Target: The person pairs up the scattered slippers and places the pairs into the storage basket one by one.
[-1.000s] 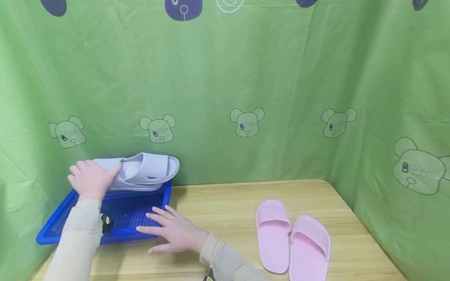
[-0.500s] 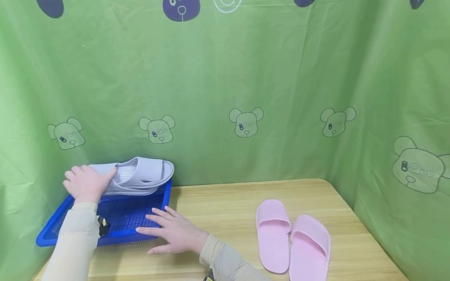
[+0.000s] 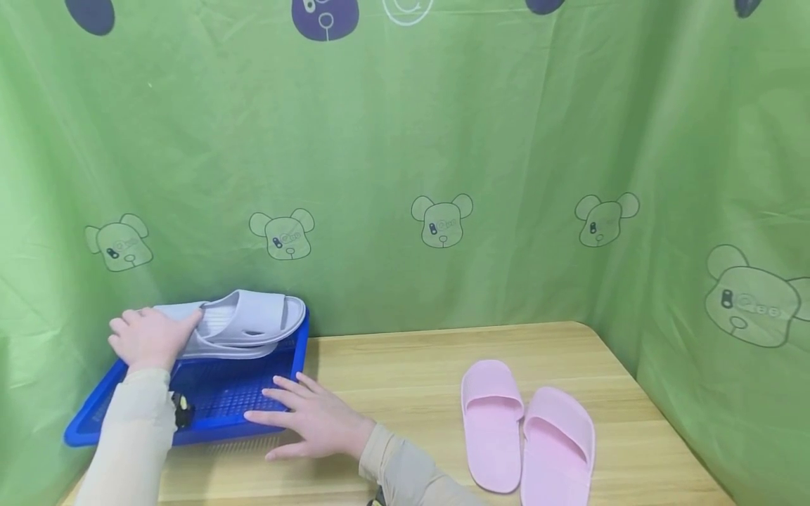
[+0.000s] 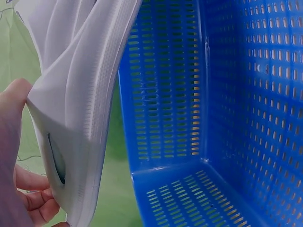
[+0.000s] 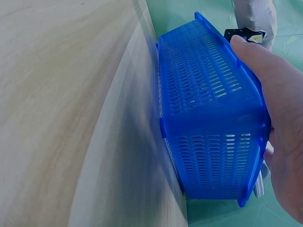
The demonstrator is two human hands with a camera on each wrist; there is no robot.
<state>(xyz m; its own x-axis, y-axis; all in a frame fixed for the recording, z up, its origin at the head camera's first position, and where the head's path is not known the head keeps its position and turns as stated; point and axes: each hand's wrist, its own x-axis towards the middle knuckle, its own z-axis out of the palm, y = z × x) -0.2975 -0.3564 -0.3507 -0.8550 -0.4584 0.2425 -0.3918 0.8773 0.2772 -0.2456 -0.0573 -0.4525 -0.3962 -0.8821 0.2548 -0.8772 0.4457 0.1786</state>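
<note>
My left hand grips a pair of pale grey slippers, nested together on their sides at the back of the blue basket. In the left wrist view the thumb and curled fingers pinch one slipper by its strap, beside the slotted basket wall. My right hand is spread out, with its fingers over the basket's near right corner. From the right wrist, the thumb side of that hand lies along the rim of the basket.
A pair of pink slippers, one at left and one at right, lies on the wooden table to the right. Green cloth with bear prints hangs behind and at both sides.
My left hand has moved the grey slippers down and slightly left, lower into the basket. The right hand and the pink slippers have stayed put.
</note>
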